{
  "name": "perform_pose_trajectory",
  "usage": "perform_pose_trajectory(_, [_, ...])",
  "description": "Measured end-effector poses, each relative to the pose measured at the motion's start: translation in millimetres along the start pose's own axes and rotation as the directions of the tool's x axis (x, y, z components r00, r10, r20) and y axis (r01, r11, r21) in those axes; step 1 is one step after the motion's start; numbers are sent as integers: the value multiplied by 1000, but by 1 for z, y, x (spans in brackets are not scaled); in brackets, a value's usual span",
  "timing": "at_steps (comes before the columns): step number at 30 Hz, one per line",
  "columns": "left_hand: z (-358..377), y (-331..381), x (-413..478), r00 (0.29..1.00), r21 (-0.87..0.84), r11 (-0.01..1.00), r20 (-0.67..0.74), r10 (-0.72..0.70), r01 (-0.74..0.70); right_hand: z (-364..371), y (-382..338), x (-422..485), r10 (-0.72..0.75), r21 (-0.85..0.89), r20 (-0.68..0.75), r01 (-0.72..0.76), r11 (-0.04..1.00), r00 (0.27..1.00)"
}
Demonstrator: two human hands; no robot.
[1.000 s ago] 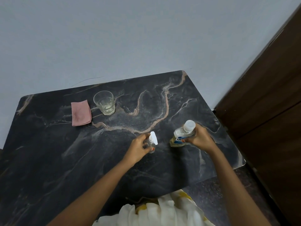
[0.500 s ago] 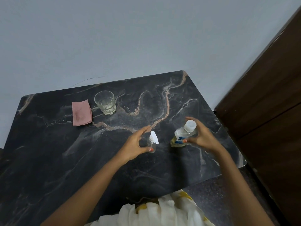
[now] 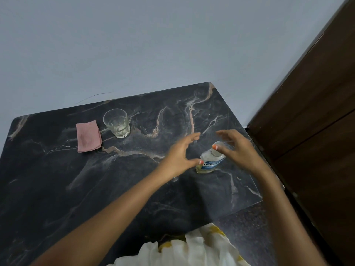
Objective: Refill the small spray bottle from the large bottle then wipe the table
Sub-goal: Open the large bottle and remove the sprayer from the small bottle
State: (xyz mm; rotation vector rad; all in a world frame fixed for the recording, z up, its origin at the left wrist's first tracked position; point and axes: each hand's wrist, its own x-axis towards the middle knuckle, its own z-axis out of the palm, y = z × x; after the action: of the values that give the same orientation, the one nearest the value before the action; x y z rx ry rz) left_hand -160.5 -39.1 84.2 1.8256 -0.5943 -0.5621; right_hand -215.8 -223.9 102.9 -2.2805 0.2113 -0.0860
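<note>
Pale grey-blue wall (image 3: 134, 45) behind, brown wooden door (image 3: 307, 112) on the right. Dark marble-look bench (image 3: 57, 179) with pinkish-white veins, one corner pushed up to the wall.

Large Listerine bottle (image 3: 210, 162) stands on the bench near its right edge. It is clear plastic with a blue label and a little pale yellow liquid at the bottom, cap on.

Right hand (image 3: 240, 150) is arched over the top of that bottle with fingers spread and loosely curved, gripping nothing. The orange-nailed thumb tip is at the cap, but the hand is blurred, so can't tell if it actually touches.

Left hand (image 3: 180, 154) is just left of the bottle, open, fingers spread forward and thumb out toward the label. It holds nothing, and contact with the bottle is unclear.

Small spray bottle (image 3: 174, 179) is almost fully hidden behind the left hand and wrist. Only a clear glint shows under the wrist, on the bench near the Listerine bottle.

Far left part of the bench: folded pink cloth (image 3: 88, 136) lying flat, with a clear glass tumbler (image 3: 116, 122) upright just beside it on the right. Both sit well apart from the hands.

White and yellow garment (image 3: 192, 248) at the bottom edge, dark speckled floor (image 3: 247, 223) past the bench's near right corner.
</note>
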Motion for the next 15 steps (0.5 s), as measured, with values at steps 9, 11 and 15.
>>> perform_pose_trajectory(9, [70, -9, 21, 965, -104, 978, -171, -199, 183, 15, -1, 0, 59, -186, -121, -81, 979, 991])
perform_pose_trajectory(11, [73, -13, 22, 960, -104, 979, -203, -193, 175, 16, -1, -1, 79, -206, -134, -106, 973, 988])
perform_pose_trajectory(15, [74, -19, 25, 948, -71, 986, -271, -167, 153, 19, -1, 0, 106, -225, -110, -129, 966, 988])
